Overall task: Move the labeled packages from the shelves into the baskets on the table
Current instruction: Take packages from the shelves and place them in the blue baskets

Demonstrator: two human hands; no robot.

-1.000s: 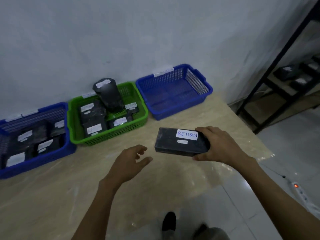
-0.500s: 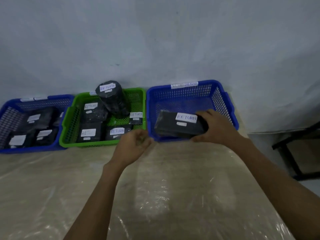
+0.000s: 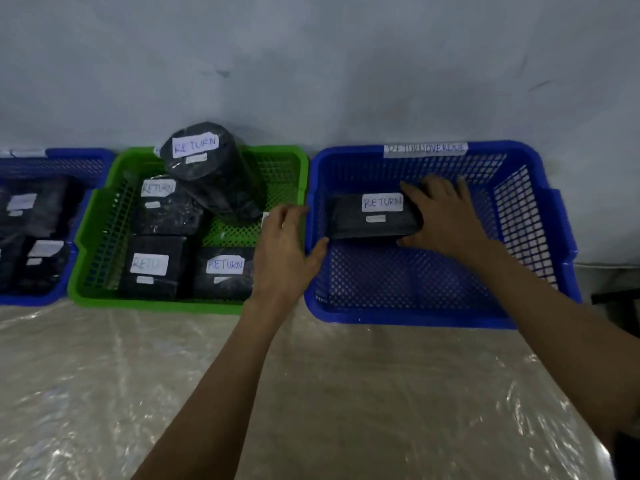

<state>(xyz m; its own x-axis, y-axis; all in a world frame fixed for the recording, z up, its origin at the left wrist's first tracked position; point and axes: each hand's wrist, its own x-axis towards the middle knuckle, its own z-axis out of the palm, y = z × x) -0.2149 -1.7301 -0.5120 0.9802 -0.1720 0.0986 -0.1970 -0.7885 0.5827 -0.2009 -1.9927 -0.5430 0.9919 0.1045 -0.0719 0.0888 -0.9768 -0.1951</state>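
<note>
A flat black package (image 3: 367,220) with a white "RETURN" label is inside the right blue basket (image 3: 540,233), toward its left rear. My right hand (image 3: 446,216) grips the package's right end. My left hand (image 3: 287,251) hovers with fingers apart over the gap between the green basket (image 3: 104,216) and the blue one, its thumb at the blue basket's left rim, holding nothing. The green basket holds several black "RETURN" packages, one a tall wrapped roll (image 3: 211,168) leaning on the others.
A second blue basket (image 3: 69,161) with black labeled packages sits at the far left. All three baskets stand against the grey wall on a table (image 3: 346,393) covered in clear plastic film. A paper label (image 3: 426,148) is on the right basket's rear rim.
My right hand carried the package from above the table's front forward into the right blue basket. My left hand moved forward to the basket's left rim. The view turned left, away from the shelves.
</note>
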